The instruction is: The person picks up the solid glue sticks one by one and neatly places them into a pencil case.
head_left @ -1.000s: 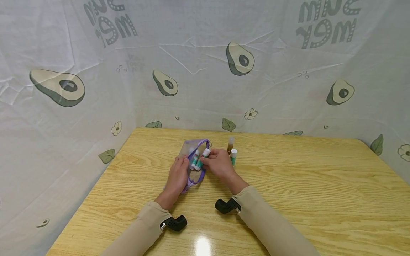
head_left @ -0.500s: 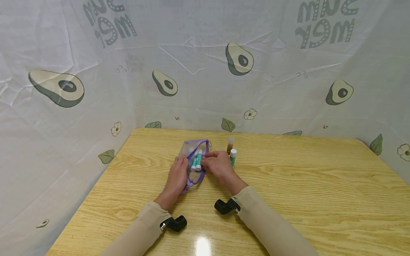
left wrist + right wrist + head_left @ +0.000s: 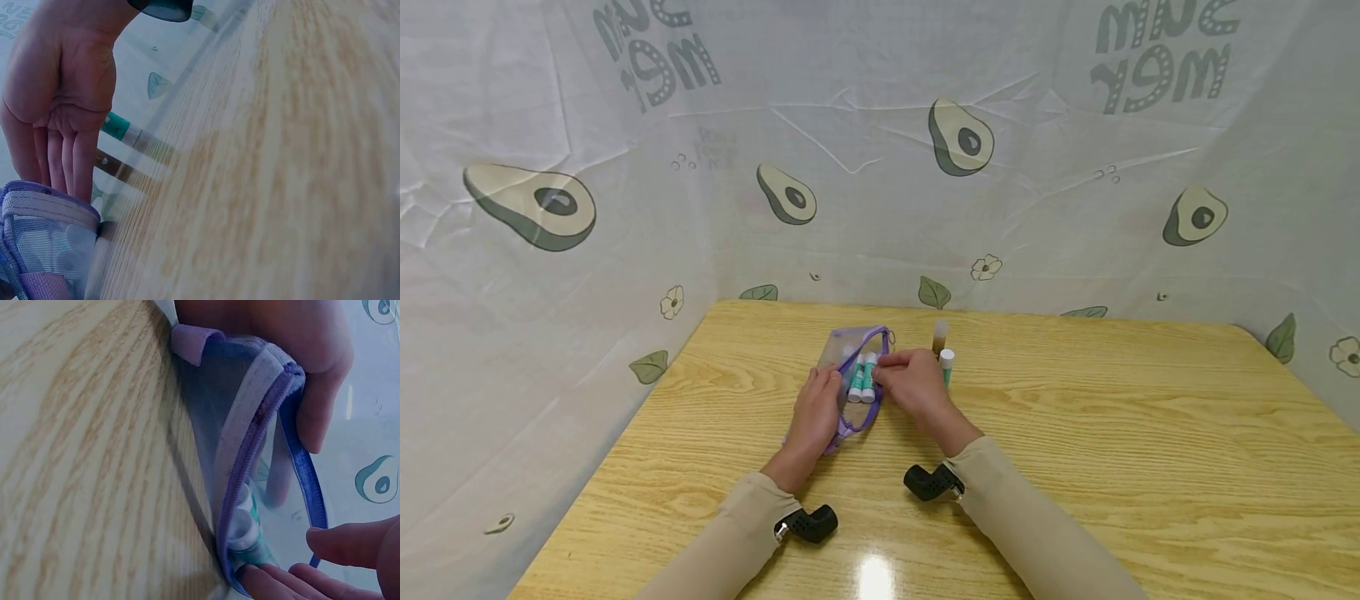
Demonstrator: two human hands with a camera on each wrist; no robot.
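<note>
Fingers (image 3: 317, 419) of your left hand (image 3: 816, 408) grip the side of the purple-edged mesh pouch (image 3: 240, 409), which sits on the bench (image 3: 1075, 433). At its mouth, your right hand (image 3: 913, 385) has thumb and fingers parted; your right wrist view shows that gap, though you cannot tell whether a fingertip touches a stick. Your head view shows two green-and-white sticks (image 3: 868, 381) side by side inside the pouch, where the right wrist view gives mostly their white ends. Just past your right hand stand another green stick (image 3: 947, 367) and a brown tube (image 3: 939, 335); your left wrist view reveals their lower parts, hidden from above. Avocado-print cloth (image 3: 865, 225) hangs behind.
</note>
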